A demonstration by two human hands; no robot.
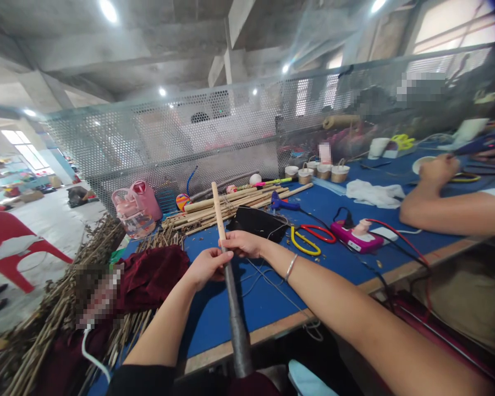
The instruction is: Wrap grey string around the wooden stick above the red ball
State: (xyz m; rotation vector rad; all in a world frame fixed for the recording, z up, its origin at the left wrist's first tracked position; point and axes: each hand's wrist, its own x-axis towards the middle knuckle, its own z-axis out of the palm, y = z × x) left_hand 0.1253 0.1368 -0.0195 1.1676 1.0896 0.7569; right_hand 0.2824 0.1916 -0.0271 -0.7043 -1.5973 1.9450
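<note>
A pale wooden stick (218,212) slants up over the blue table, its lower length covered in a dark grey sleeve or wrap (237,319) that widens towards my lap. My left hand (208,267) pinches it from the left, where bare wood meets grey. Just above, my right hand (245,243), with a bangle at the wrist, closes round the wood from the right. Thin cord (268,278) lies loose on the table under my right forearm. Beyond my right hand are a black cloth or sheet (258,221) and scissors with yellow and red handles (305,247).
Several wooden sticks (239,201) are piled behind my hands. Left are dark red cloth (154,278), dry twigs (28,324) and a pink-lidded jug (134,217). A blue glue gun (284,202) and purple power strip (357,237) sit right, near another person's arm (449,206).
</note>
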